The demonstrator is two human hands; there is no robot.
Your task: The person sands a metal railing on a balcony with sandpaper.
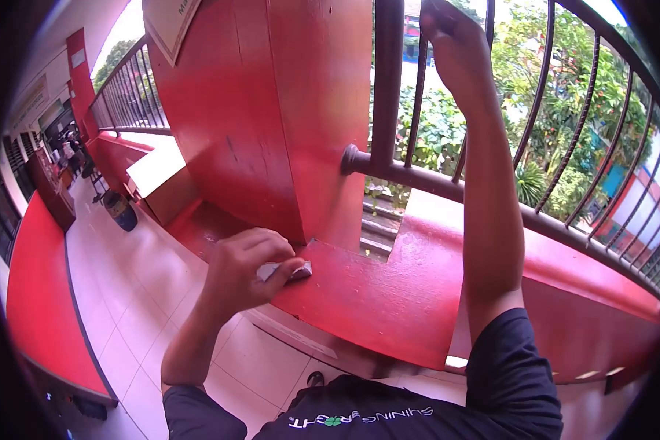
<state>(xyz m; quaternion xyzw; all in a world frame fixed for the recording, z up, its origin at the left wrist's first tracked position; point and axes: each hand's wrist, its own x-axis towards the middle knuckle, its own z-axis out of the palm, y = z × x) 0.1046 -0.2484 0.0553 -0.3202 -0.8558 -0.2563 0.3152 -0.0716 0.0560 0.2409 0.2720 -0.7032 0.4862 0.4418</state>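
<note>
Left hand: the left hand [243, 270] is low and near, fingers pinched shut on a small crumpled grey wad [286, 270], pressing it down on the red ledge [389, 293].
Wad: it sits right at the foot of the red pillar [271, 110], just left of the ledge's middle; paper or cloth, too small to say which. Its long axis runs left to right along the ledge.
Right hand: the right hand [447, 33] is up high and far, curled around a dark bar of the railing [550, 103], so it looks closed on the bar, though the frame edge cuts the fingers.
Which is nearer: the left hand has the wad outright; the right is well apart from it, up and to the right.
Surface: painted red ledge, scuffed, running right under the railing.
Room: open corridor, pale tiled floor [139, 293] below left, a dark bin [119, 210] far down it, green trees beyond the bars.
</note>
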